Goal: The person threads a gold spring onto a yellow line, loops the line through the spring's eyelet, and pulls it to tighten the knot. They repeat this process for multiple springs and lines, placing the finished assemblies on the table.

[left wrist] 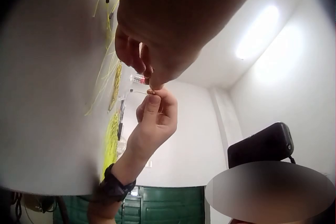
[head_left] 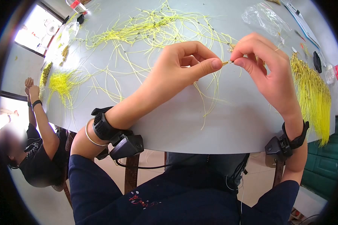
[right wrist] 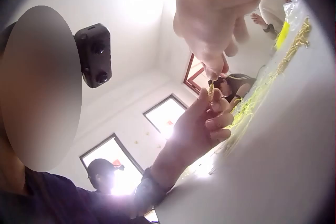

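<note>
A small gold coiled piece [head_left: 225, 63] is held between the two hands above the table; it also shows in the right wrist view as a ribbed gold piece [right wrist: 211, 91]. The left hand [head_left: 187, 65] pinches its left end between thumb and forefinger. At its right end, by a small ring, the right hand [head_left: 264, 62] pinches with thumb and forefinger. Thin yellow-green lines [head_left: 214, 90] hang below the fingers. In the left wrist view the right hand [left wrist: 155, 121] meets the left fingertips, which partly hide the piece.
Tangled yellow lines with dark beads [head_left: 150, 28] spread across the table [head_left: 169, 131]. A thick yellow bundle with gold tops [head_left: 313, 97] lies at the right edge. Plastic bags [head_left: 264, 18], a clipboard [head_left: 300, 22] and a bottle [head_left: 334, 73] lie beyond. Another person [head_left: 37, 150] sits at left.
</note>
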A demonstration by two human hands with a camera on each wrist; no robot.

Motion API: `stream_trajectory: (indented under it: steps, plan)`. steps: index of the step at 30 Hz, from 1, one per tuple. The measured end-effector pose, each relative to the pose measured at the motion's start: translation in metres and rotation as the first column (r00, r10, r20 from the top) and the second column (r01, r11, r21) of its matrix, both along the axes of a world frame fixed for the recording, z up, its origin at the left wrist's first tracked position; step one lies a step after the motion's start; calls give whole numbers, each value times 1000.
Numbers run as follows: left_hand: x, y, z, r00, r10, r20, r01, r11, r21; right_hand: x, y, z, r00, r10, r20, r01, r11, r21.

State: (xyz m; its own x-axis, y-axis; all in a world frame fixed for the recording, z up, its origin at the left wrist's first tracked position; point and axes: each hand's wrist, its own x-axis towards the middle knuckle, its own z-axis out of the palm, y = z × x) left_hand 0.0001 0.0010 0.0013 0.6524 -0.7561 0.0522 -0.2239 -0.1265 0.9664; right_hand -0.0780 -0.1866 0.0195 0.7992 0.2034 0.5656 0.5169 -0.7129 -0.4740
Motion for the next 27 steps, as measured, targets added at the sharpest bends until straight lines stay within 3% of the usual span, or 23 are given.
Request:
stream_trajectory:
  steps: [5, 7, 11, 14, 17, 19, 20, 22, 27]
  plan:
    - [-1, 1, 3, 1000, 1, 12, -1, 999, 40, -1, 1, 2, 1000, -12, -11, 12, 1000, 15]
    - [-1, 0, -1, 994, -20, 108, 25, 999, -42, 1, 0, 5, 987, 17, 163, 16, 980, -199]
    - [1, 2, 1, 989, -58, 133, 53, 998, 34, -2, 1, 9, 986, 26, 163, 20, 962, -271]
    - [0, 2, 1, 975, -108, 196, 92, 992, 89, -4, 0, 7, 992, 81, 94, -55, 966, -251]
    - [-1, 1, 0, 984, -110, 139, 106, 994, 40, -3, -3, 3, 996, 83, -11, -83, 976, -200]
    - [-1, 2, 3, 994, -105, -29, 104, 994, -24, -1, -4, 1, 996, 77, -50, -82, 990, -116]
    - [-1, 2, 4, 994, -104, -30, 103, 994, -25, -1, -4, 0, 996, 78, -51, -83, 990, -116]
    - [-2, 2, 4, 993, -101, -60, 95, 990, -103, 1, -3, -2, 988, 116, -105, -112, 993, 39]
    - [0, 0, -3, 997, -70, -36, 60, 970, -236, 1, 0, -4, 996, 37, -80, -28, 994, 109]
